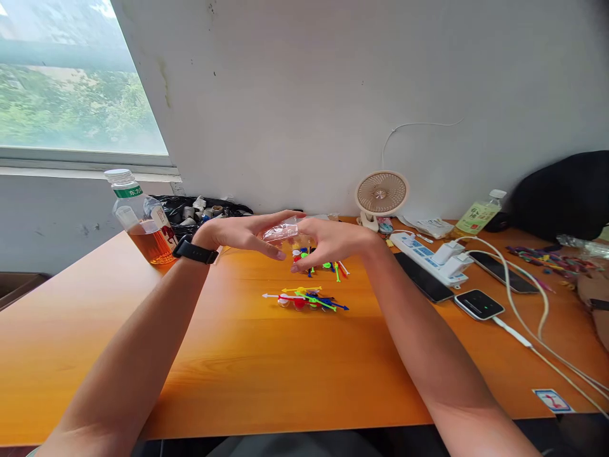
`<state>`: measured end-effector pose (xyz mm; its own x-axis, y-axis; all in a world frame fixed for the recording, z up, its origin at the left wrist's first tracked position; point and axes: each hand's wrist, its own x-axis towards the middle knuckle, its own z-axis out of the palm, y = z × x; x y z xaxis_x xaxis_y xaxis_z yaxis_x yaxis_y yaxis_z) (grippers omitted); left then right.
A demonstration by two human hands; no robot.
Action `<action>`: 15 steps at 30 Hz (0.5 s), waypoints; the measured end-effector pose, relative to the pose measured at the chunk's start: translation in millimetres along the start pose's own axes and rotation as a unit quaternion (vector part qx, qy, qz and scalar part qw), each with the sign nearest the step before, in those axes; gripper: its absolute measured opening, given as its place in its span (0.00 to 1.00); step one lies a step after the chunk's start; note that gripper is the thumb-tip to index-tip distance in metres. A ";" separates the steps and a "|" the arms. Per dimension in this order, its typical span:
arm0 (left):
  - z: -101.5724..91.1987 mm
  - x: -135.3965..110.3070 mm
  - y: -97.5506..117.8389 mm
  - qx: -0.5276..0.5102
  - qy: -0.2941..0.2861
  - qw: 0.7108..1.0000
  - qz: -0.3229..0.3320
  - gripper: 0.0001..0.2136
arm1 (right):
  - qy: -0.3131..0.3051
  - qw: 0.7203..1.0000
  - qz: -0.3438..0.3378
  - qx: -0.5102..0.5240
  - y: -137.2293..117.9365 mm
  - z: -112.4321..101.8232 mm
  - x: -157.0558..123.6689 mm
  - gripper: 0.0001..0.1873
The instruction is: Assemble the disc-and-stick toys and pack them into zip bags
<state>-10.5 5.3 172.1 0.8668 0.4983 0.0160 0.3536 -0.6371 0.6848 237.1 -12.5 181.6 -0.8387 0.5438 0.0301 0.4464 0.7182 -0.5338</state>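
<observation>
My left hand [245,235], with a black band on its wrist, hovers over the middle of the table with fingers stretched and thumb apart. Facing it, my right hand [330,241] is also spread, its thumb pointing inward. Between and behind them shows a clear plastic bag [281,231]; I see no firm grip on it, and some fingertips are hidden. Nearer me lies a small pile of arrow-tipped plastic pieces [309,299] in white, yellow, red, green and blue, some with round bases. A similar group of coloured pieces [337,270] sits under my hands, partly covered.
On the left stand a tea bottle [150,231] and a black plastic bag [209,206] with contents. A small fan [382,193] is at the back. To the right are a power strip [431,257], phones [423,277], cables and another bottle [478,216] on the wooden table [266,381].
</observation>
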 end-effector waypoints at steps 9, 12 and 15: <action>5.7 3.9 -1.6 -0.081 0.032 0.996 0.009 0.40 | 0.001 0.997 -0.074 0.021 -2.6 1.2 1.0 0.23; 14.1 12.4 5.8 -0.111 0.014 0.994 0.009 0.40 | -0.007 0.998 -0.056 0.023 -5.2 2.4 0.4 0.27; 17.3 15.9 11.2 -0.097 0.007 0.995 0.012 0.41 | -0.029 0.998 -0.042 0.026 -5.3 1.0 -2.5 0.29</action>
<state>13.3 -4.1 167.4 0.8691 0.4927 0.0440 0.2564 -0.5248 0.8117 236.5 -18.0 183.5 -0.8898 0.4553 0.0290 0.3580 0.7362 -0.5743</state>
